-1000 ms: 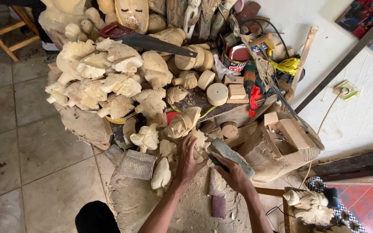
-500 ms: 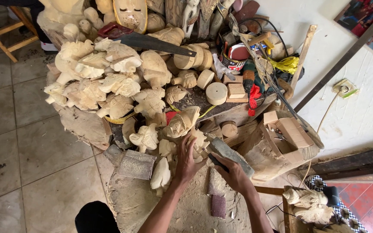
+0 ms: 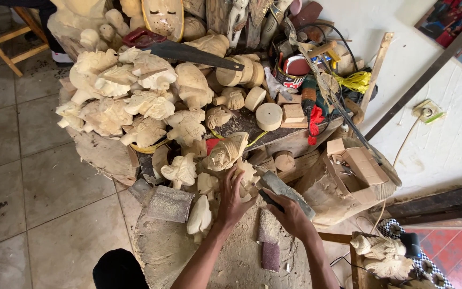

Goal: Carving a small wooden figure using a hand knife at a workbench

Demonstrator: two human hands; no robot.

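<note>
Pale wooden carving (image 3: 248, 179) sits at the near edge of the heap, on the sawdust-covered stump (image 3: 172, 251), pinned under the left hand (image 3: 232, 197), whose fingers are spread over it and pressed against its side. The right hand (image 3: 291, 212), just beside it, is clamped around the handle of a flat grey blade (image 3: 284, 191) that slants away up to the right, its near end close to the carving. Left of the left hand lie a smooth pale figure (image 3: 199, 217) and a grey sanding block (image 3: 169, 204); a dark red sanding pad (image 3: 270, 256) lies below the right hand. Beyond the hands rises the pile of rough unfinished carvings (image 3: 129, 101), with a long handsaw (image 3: 188, 52) laid across its top, round wooden discs (image 3: 269, 116) to the right, and an open cardboard box (image 3: 360, 164) further right
</note>
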